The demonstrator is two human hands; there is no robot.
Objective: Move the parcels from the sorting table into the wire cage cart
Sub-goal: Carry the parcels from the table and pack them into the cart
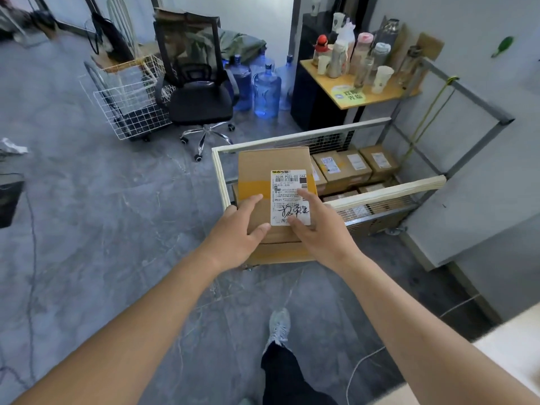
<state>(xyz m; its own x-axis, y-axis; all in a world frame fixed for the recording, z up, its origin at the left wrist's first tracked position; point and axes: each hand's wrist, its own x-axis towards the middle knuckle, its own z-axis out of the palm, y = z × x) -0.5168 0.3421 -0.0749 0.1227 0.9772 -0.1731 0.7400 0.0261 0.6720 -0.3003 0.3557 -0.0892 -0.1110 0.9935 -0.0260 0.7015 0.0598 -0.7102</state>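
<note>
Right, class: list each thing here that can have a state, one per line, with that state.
Box: held in both hands over the near corner of the cart, label up, sealed with tape.
Left hand: fingers flat on the box top.
Right hand: fingers spread on the label.
Cart: open-topped, partly filled with boxes.
Boxes in cart: closed, labels up.
Basket: upright on the floor.
Chair: unoccupied.

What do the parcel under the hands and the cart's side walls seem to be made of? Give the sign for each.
Parcel: brown cardboard, matt, banded with yellowish tape, carrying a white paper label. Cart's side walls: thin metal wire mesh, apparently on grey metal framing; the cream rim strips' material is unclear.
</note>
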